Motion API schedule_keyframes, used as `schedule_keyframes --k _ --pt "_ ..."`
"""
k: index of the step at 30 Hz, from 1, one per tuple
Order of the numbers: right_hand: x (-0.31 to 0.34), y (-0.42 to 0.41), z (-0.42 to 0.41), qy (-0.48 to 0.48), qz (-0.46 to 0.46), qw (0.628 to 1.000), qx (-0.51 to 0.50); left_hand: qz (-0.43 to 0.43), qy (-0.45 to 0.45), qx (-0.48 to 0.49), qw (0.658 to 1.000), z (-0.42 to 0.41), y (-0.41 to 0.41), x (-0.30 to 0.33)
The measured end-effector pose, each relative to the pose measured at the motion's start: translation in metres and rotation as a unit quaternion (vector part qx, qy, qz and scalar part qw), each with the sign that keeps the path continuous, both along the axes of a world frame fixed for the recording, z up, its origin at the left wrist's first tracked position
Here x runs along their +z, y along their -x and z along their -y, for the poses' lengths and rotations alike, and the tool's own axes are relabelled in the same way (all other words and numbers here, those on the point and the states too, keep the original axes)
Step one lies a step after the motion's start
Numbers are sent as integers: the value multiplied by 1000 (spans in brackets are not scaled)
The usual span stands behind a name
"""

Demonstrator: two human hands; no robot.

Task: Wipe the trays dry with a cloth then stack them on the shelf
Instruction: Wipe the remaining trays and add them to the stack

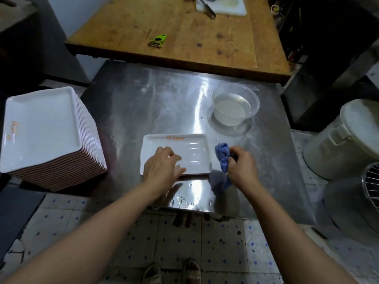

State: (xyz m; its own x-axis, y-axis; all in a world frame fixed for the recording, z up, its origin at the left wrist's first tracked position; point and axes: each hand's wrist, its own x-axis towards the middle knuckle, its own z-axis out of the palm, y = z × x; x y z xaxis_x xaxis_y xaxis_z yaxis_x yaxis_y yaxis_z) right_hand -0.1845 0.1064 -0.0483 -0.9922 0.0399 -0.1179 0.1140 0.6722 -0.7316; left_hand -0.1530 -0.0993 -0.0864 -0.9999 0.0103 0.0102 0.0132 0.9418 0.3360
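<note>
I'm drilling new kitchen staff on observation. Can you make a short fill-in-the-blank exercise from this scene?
1. The right hand grips a ____ cloth.
2. The left hand rests on the single ____ tray.
3. The clear bowl holds ____.
4. The peeler lies on the ____ table.

Missing words: blue; white; water; wooden

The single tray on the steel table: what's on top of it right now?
Only the left hand rests on the tray, covering its near-left part. The rest looks bare; what lies beneath the hand is hidden. The blue cloth stays off it, gripped by the right hand.
</note>
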Motion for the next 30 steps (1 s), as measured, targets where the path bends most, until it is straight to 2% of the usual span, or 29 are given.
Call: schedule_keyframes --k 2,6,9,14,16,23,30 --pt "0 -1 -4 10 7 1000 -12 25 43 -44 998 -10 0 -3" --pt "-2 -7 -13 18 17 999 -27 29 126 -61 990 -18 0 -10" --pt "-5 -10 -16 24 20 999 -34 8 110 -68 992 -18 -4 -8" --pt "-4 -13 -15 43 22 997 -53 -98 65 -92 989 -8 -7 12" --pt "-2 -13 -12 50 24 996 -62 -115 61 -94 987 -4 -3 17" --pt "11 -16 -4 68 24 994 -80 -86 109 -127 982 -4 -2 14" --pt "16 -22 -2 71 23 994 -80 -93 98 -110 985 -2 -5 21"
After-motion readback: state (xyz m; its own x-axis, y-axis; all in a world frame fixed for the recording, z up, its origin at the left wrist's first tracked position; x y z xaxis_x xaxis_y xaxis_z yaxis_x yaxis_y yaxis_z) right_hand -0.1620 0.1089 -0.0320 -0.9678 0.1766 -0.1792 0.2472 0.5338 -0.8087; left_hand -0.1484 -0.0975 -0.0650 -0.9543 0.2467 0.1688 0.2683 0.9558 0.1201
